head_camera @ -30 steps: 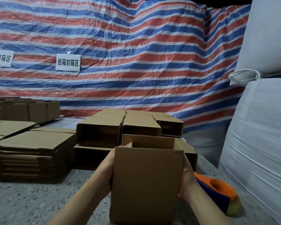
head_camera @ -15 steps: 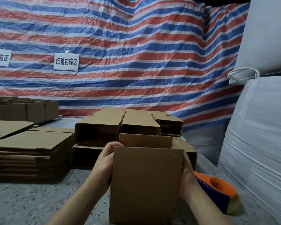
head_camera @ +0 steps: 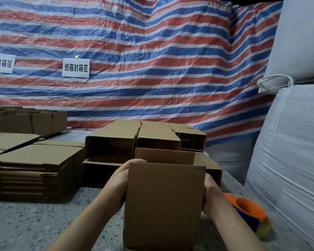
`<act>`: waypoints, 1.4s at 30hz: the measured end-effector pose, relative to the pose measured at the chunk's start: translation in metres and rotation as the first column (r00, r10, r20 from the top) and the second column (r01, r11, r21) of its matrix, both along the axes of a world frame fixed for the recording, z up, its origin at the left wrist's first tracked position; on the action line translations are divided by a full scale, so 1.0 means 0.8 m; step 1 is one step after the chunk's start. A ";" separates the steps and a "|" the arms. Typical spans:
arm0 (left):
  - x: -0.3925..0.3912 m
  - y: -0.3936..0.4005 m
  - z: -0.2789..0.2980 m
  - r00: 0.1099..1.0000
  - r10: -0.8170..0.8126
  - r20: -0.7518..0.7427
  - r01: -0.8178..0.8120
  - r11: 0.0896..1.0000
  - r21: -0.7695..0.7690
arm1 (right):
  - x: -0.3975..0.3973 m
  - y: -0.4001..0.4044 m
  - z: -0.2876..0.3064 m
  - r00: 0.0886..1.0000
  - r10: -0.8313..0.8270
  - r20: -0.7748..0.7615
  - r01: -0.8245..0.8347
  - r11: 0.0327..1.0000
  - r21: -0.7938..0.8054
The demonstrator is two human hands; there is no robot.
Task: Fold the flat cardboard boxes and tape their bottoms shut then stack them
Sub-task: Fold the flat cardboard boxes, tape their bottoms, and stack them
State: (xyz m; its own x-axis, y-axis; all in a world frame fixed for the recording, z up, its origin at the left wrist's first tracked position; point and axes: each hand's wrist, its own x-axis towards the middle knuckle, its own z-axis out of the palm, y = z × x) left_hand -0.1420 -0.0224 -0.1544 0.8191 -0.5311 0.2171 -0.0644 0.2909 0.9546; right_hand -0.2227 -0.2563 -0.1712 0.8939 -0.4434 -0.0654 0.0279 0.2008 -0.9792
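Note:
An opened-out cardboard box (head_camera: 163, 203) stands upright on the speckled table (head_camera: 43, 225) in front of me, its far flap raised. My left hand (head_camera: 119, 183) grips its left side, with the fingertips curled over the top edge. My right hand (head_camera: 209, 194) holds the right side; its fingers are hidden behind the box. Behind it lie several folded boxes (head_camera: 132, 142) stacked on their sides. A pile of flat cardboard blanks (head_camera: 34, 169) sits to the left.
An orange and blue tape dispenser (head_camera: 248, 214) lies on the table just right of my right wrist. Large white bulk sacks (head_camera: 288, 160) stand at the right. More boxes (head_camera: 29, 122) sit far left. A striped tarpaulin (head_camera: 152, 60) hangs behind.
My left hand has slid up the box's left side, and its fingertips now curl over the top edge. The box and my right hand have stayed in place.

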 end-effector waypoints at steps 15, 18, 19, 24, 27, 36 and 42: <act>-0.002 -0.007 -0.011 0.987 0.123 -0.100 -0.126 0.992 -0.025 | -0.026 0.018 0.005 0.962 -0.043 0.271 0.092 0.981 -0.169; -0.004 -0.011 -0.011 0.974 0.210 -0.081 -0.205 0.977 0.063 | -0.033 0.020 0.001 0.956 0.013 0.293 0.068 0.962 -0.263; -0.004 -0.010 -0.011 0.979 0.203 -0.033 -0.201 0.978 0.054 | -0.037 0.019 0.000 0.953 0.059 0.297 0.031 0.957 -0.288; -0.003 0.008 -0.016 0.991 -0.012 0.133 0.015 1.000 -0.023 | -0.050 0.005 -0.010 0.955 0.149 0.255 -0.017 0.890 -0.456; -0.009 -0.004 -0.026 0.996 0.069 0.054 -0.069 0.998 -0.013 | -0.050 0.008 -0.015 0.973 0.144 0.178 -0.056 0.902 -0.429; -0.006 -0.003 -0.028 0.992 0.008 0.129 -0.010 1.000 0.016 | -0.043 0.025 -0.014 0.968 0.110 0.227 -0.041 0.956 -0.291; -0.003 -0.010 -0.015 0.997 0.073 0.016 -0.074 0.994 0.078 | -0.035 0.015 -0.005 0.962 0.090 0.259 -0.032 0.975 -0.221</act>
